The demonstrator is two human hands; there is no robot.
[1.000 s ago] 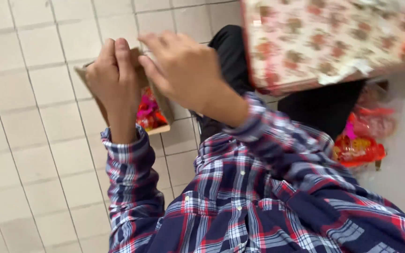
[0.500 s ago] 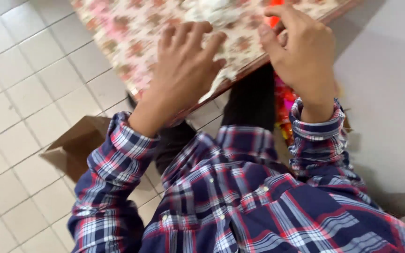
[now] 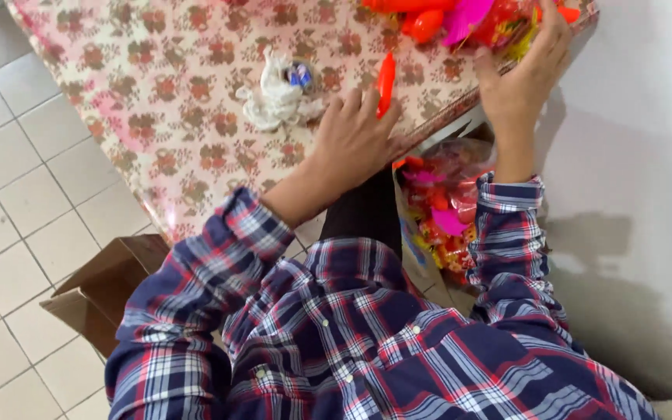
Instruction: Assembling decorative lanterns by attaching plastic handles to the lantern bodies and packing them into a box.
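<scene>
My left hand (image 3: 351, 144) lies palm down on a table with a floral pink cloth (image 3: 165, 101), fingers spread. Its fingertips touch a slim orange plastic piece (image 3: 386, 79). At the table's far right corner my right hand (image 3: 524, 74) curls over a clear bag of orange, pink and yellow items (image 3: 468, 19), thumb on one side and fingers on the other. Both sleeves are blue and red plaid.
A crumpled white rag (image 3: 270, 101) with a small blue thing (image 3: 299, 75) lies on the cloth left of my left hand. Under the table edge sits another bag of colourful packets (image 3: 445, 206). A brown cardboard box (image 3: 106, 284) stands on the tiled floor; a white wall (image 3: 639, 140) is at the right.
My hands left the cardboard box on the floor and came up onto the table. The left hand slid to the orange piece; the right moved to the bag at the corner.
</scene>
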